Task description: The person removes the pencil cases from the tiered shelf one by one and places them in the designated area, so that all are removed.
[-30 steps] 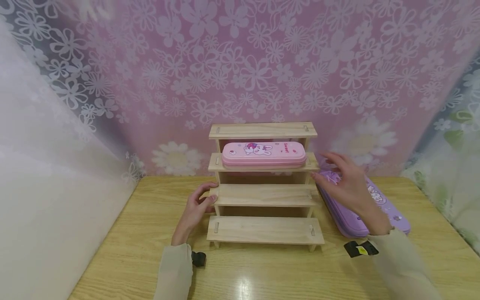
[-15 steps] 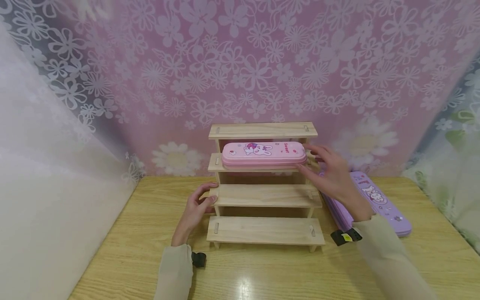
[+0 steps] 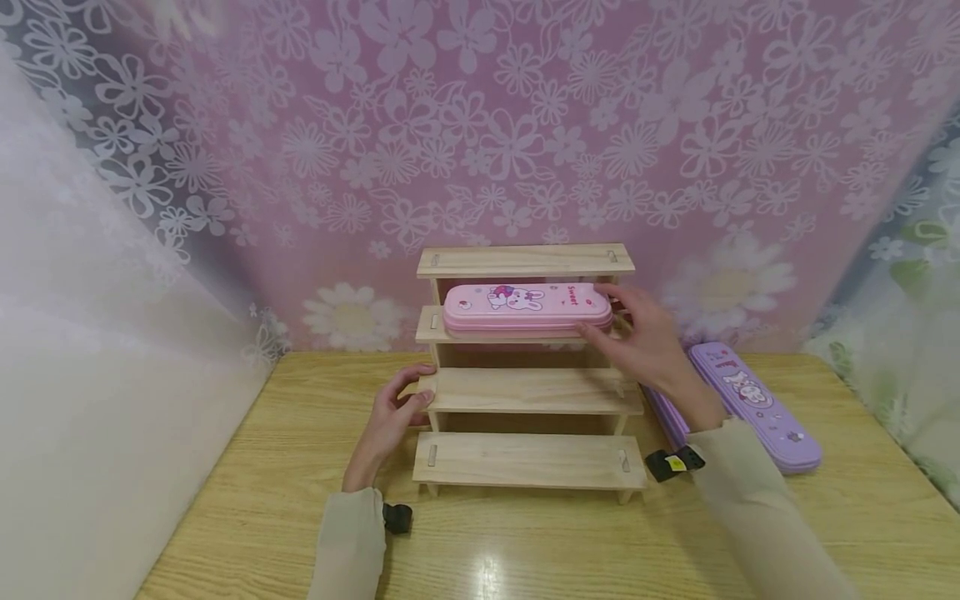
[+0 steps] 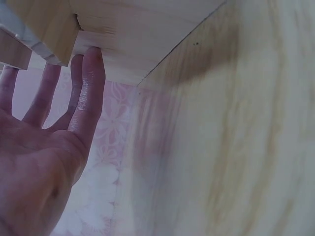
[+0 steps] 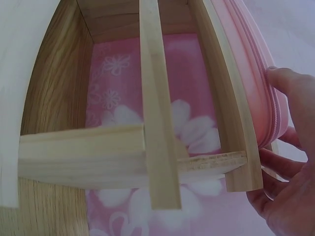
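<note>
A pink pencil case [image 3: 517, 308] with a rabbit print and the word "Sweet" lies lengthwise on the second step from the top of a wooden tiered stand [image 3: 525, 460]. My right hand [image 3: 641, 333] pinches the case's right end, thumb at the front side and fingers behind. In the right wrist view the thumb of that hand [image 5: 290, 167] presses near the zip of the pink pencil case [image 5: 253, 64]. My left hand [image 3: 393, 408] grips the left end of a lower step, thumb on top. Seen in the left wrist view, fingers [image 4: 91, 93] reach up against the wood.
A purple pencil case [image 3: 757, 408] with a rabbit print lies slanted on the wooden table [image 3: 285, 517], right of the stand. More purple shows on its left, partly hidden by my right forearm. A pink flowered cloth [image 3: 480, 167] hangs close behind the stand.
My right hand has moved left from above the purple pencil case to the pink pencil case's right end and now pinches it. My left hand keeps its place on the stand.
</note>
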`<state>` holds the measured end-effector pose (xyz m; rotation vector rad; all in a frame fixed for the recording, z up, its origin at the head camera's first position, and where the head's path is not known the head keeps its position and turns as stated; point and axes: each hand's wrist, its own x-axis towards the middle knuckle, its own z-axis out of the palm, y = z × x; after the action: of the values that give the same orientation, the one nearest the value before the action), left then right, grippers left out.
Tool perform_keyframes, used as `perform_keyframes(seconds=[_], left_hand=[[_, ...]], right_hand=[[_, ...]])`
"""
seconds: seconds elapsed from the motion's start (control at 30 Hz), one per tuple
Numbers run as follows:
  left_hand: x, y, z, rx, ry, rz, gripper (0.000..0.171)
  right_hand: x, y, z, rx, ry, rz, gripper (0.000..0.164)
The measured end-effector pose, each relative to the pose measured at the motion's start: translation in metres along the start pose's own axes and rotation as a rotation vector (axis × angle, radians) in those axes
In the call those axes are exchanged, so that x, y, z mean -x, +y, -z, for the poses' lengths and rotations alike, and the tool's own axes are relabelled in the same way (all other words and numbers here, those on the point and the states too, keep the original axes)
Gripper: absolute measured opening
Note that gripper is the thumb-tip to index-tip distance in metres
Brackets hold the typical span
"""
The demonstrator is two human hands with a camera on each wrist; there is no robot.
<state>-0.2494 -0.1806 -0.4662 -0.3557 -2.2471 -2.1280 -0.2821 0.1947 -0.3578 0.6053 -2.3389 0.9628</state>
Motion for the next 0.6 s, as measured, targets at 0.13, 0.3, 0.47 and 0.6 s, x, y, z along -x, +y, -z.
perform_keyframes(seconds=[0.13,0.3,0.47,0.6], left_hand=[[-0.0002,-0.0008,0.0003,0.002,-0.005,0.003,0.036],[-0.0003,-0.0016,0.0009,-0.006,-0.009,-0.006,0.036],[-0.0002,-0.0013,0.0007,-0.006,-0.013,-0.010,0.037],[-0.0007,-0.0008,0.0007,0.003,-0.006,-0.002,0.037]], right_hand=[[-0.0009,-0.0015,-0.0021,0.000,-0.010,-0.038,0.060],[-0.0012,-0.0032,-0.0025,-0.009,-0.023,-0.060,0.059],[-0.0007,-0.0054,-0.0005,-0.036,-0.038,-0.090,0.058],[0.0005,-0.0084,0.0018,-0.038,-0.057,-0.098,0.057]])
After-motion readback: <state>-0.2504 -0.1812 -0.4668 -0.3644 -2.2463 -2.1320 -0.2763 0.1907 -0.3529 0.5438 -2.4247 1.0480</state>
